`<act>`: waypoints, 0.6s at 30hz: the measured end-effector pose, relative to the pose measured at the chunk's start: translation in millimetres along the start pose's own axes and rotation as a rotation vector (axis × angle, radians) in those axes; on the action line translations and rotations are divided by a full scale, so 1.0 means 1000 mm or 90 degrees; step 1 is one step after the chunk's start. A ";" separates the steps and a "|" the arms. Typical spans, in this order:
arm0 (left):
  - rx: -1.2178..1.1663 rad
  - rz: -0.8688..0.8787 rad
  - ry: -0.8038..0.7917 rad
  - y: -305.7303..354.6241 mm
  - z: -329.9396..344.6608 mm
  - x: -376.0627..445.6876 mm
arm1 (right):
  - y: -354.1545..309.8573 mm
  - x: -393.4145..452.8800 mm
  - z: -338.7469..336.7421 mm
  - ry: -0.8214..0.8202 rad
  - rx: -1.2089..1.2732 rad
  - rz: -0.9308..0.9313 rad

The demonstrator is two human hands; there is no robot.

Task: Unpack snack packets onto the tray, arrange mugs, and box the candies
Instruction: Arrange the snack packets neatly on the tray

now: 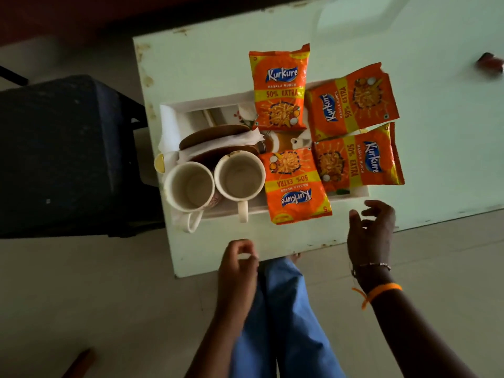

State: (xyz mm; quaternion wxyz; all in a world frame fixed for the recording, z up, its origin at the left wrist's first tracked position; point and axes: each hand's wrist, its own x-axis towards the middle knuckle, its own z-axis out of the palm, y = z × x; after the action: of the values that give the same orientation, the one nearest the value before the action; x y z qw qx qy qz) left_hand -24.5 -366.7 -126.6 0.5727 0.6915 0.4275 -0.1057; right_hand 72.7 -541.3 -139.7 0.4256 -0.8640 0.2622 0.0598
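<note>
My right hand hovers half-open and empty, left hand loosely curled on nothing, near the tray where four snack packets and two mugs sit (candies apparently still unboxed).

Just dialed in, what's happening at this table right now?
A person is loading a white tray on a pale table. Four orange snack packets lie across its right side, and two empty mugs stand side by side at its near left corner. Both hands are empty: the right hand hovers open near the tray's near right corner, the left hand is loosely curled at the table edge.
</note>
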 end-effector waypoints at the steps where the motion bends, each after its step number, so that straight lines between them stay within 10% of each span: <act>1: -0.094 -0.073 0.024 -0.005 -0.010 0.004 | 0.001 0.001 0.002 -0.007 0.074 0.083; 6: -0.387 -0.171 0.116 -0.001 -0.057 0.043 | -0.005 0.020 0.011 -0.035 0.315 0.226; 18: -0.249 -0.104 0.089 0.006 -0.090 0.089 | -0.002 0.050 0.011 -0.078 0.438 0.331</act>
State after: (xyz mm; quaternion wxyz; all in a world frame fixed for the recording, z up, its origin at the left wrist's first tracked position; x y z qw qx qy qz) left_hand 3.7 -245.3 -149.8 0.6543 0.5363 0.5328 -0.0186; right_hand 117.4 -552.3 -161.3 0.6743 -0.5720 0.4499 0.1254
